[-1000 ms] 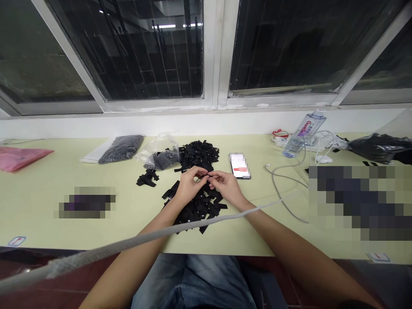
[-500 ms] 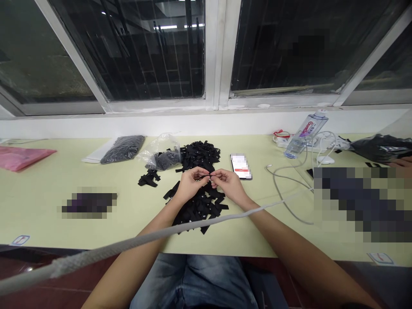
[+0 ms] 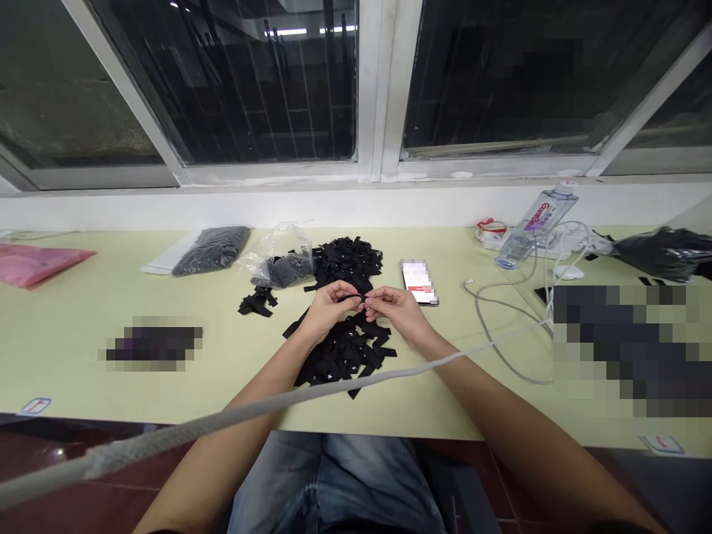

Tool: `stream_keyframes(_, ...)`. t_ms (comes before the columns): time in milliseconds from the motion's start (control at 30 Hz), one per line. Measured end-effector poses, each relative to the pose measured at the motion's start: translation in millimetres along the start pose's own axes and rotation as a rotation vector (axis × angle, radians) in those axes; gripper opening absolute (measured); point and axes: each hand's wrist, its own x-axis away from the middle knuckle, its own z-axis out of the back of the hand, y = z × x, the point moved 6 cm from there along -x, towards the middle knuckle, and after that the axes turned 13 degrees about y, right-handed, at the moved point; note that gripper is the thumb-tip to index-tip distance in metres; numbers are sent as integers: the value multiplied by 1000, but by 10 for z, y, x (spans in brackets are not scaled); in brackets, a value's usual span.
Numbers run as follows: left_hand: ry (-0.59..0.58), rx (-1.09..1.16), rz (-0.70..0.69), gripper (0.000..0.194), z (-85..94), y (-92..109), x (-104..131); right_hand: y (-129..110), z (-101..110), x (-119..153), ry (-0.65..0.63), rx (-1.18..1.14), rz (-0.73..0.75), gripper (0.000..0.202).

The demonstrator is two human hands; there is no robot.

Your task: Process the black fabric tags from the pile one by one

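Observation:
My left hand (image 3: 329,308) and my right hand (image 3: 399,311) meet over the table, thumbs and fingertips pinched together. Between them they grip a small black fabric strip (image 3: 363,298); its details are mostly covered by the fingers. Beneath and in front of my wrists lies a loose heap of black strips (image 3: 342,357), some with small shiny spots. Another heap of black strips (image 3: 349,256) sits just beyond my hands. A few more strips (image 3: 257,302) lie to the left, beside an opened clear plastic bag (image 3: 286,268) with dark small pieces in it.
A phone (image 3: 420,283) lies right of the far heap. Farther right are a tilted water bottle (image 3: 537,222) and tangled cables (image 3: 483,334). A filled bag (image 3: 211,251) and pink plastic (image 3: 41,263) lie left. A grey cord (image 3: 267,406) crosses before my forearms.
The view has shifted slightly. My fingertips have changed their hold a little, and more of the black strip shows between them. Both hands stay over the heaps.

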Motion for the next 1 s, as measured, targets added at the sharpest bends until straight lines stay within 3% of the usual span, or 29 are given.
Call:
stream_keyframes(333,-32,32,42,32,-32,-17,24,-49,-2,2,-7,110,154,35)
stream_keyframes(833,-28,142,178,39,8,-18,14,-89,-3,6,-5,66,146,35)
stream_keyframes(1000,28,115,134,36,37,22,-3,-159,30,30,37,37,156,44)
